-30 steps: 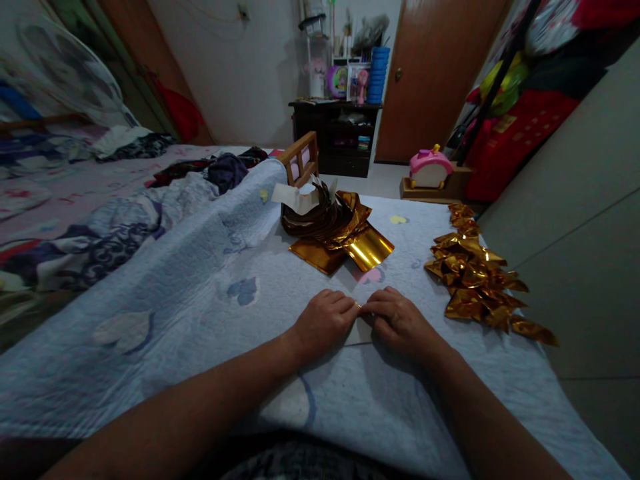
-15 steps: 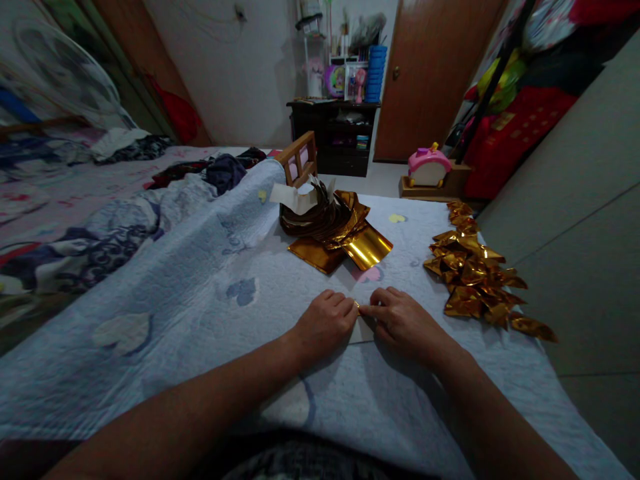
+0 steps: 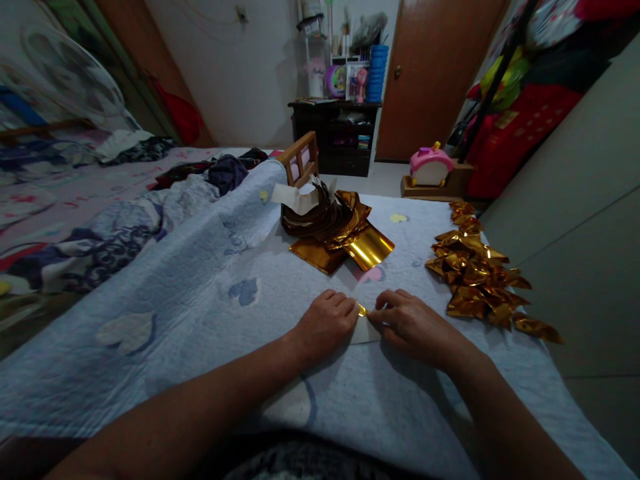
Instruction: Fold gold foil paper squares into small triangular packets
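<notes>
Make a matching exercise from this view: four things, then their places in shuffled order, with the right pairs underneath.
1. pale sheet with a gold edge
2. stack of gold foil sheets
3. folded gold foil pieces
4. pink toy

A. heaped along the right side of the quilt
B. beyond the quilt, near the wooden door
C. between the left hand and right hand
D. loosely piled ahead of both hands

Pairs: 1-C, 2-D, 3-A, 4-B

- Paper [image 3: 365, 333]: one sheet, its pale, matte face up, lying flat on the quilt [image 3: 210, 373].
- Far end: a narrow, shiny gold strip [image 3: 362, 310], folded or rolled; which, I cannot tell.
- Near end: a straight edge, roughly in line with the quilt's near edge.
- Left side: hidden.
- Place: between the quilt's far and near edges, closer to its right edge than its left.
</notes>
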`<act>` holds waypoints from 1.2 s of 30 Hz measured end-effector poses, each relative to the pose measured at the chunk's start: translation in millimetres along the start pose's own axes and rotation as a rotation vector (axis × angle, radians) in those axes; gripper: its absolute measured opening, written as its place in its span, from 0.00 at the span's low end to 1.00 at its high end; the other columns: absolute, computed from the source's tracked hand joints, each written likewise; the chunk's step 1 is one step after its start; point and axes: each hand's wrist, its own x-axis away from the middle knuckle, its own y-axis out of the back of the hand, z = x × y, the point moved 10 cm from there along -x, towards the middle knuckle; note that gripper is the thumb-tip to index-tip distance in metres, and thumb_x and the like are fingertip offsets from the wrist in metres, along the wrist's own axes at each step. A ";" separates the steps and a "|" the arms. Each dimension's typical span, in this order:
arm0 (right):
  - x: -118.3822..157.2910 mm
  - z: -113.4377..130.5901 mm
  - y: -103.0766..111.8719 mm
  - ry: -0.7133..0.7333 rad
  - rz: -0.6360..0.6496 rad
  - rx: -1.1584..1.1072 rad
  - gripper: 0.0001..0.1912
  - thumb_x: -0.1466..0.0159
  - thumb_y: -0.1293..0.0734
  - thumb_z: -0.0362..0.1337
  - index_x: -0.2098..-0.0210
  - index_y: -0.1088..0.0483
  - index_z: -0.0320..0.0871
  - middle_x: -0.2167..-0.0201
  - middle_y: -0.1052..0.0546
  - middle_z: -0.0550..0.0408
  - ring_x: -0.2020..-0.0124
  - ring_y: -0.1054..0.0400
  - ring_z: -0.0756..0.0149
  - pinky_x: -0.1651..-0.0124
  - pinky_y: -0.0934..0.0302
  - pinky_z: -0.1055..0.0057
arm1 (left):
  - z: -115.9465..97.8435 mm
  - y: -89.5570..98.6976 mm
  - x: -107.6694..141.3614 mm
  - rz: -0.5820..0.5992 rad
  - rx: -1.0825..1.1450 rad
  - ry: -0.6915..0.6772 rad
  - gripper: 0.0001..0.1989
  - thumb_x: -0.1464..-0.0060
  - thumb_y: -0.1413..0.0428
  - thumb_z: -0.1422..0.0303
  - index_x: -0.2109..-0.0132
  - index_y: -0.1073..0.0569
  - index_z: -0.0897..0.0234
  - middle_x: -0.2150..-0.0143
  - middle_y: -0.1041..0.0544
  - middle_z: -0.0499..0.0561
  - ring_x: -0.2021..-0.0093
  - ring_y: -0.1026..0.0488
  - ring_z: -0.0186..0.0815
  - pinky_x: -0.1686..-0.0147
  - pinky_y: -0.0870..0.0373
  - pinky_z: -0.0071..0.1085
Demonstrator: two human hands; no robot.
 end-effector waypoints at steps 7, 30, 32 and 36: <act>0.1 -2.8 2.5 0.013 -0.008 -0.061 0.13 0.37 0.35 0.26 0.64 0.20 0.47 0.59 0.23 0.50 0.60 0.31 0.60 0.55 0.37 0.63 | 7.9 -0.4 3.7 -0.054 0.105 0.039 0.09 0.32 0.49 0.72 0.53 0.24 0.67 0.60 0.21 0.56 0.59 0.26 0.41 0.59 0.29 0.38; -20.9 -22.4 -20.8 -0.254 -0.210 -0.017 0.04 0.34 0.32 0.32 0.67 0.29 0.42 0.64 0.27 0.50 0.60 0.37 0.57 0.58 0.48 0.64 | 46.3 -3.2 6.4 -0.145 0.467 0.269 0.13 0.40 0.40 0.70 0.48 0.25 0.66 0.46 0.25 0.58 0.46 0.32 0.47 0.44 0.33 0.46; -20.7 -23.7 -21.3 -0.248 -0.217 -0.038 0.04 0.35 0.32 0.31 0.67 0.30 0.42 0.65 0.28 0.50 0.60 0.37 0.58 0.58 0.48 0.64 | 47.2 -2.8 5.7 -0.138 0.482 0.280 0.11 0.40 0.40 0.69 0.50 0.25 0.65 0.46 0.25 0.58 0.46 0.32 0.47 0.44 0.34 0.46; -19.0 -23.4 -21.1 -0.228 -0.240 -0.067 0.05 0.36 0.33 0.29 0.68 0.31 0.43 0.65 0.28 0.51 0.60 0.37 0.58 0.58 0.48 0.64 | 52.3 -1.3 5.0 -0.131 0.614 0.326 0.06 0.43 0.38 0.71 0.58 0.25 0.63 0.54 0.24 0.54 0.51 0.31 0.44 0.48 0.33 0.42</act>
